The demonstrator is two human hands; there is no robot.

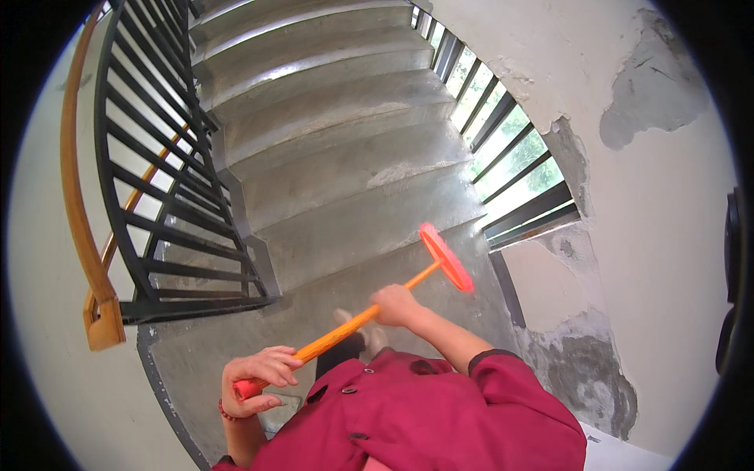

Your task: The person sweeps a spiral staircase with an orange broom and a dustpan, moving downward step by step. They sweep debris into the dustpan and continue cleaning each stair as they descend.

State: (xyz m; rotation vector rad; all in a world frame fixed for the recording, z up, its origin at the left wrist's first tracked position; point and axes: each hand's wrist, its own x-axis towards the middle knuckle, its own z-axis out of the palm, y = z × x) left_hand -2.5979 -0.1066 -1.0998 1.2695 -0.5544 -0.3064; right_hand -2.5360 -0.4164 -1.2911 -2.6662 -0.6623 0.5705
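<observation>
An orange-handled broom (340,334) with a red-pink bristle head (446,259) slants across the view in front of my body. My right hand (398,305) grips the lower part of its handle, not far above the head. Up at the red end cap (246,389), my left hand (259,372) holds the handle's top, with fingers over it and the thumb below. The bristles are by the grey concrete floor (471,318), near the edge of the closest step and the right wall. Whether they touch the floor is hard to tell.
Concrete stairs (353,147) stretch ahead. A black metal railing (171,206) with a wooden handrail (70,159) borders them on the left. Along the right run a barred window (512,141) and a wall with peeling plaster (589,365). My shoes (377,340) stand below the handle.
</observation>
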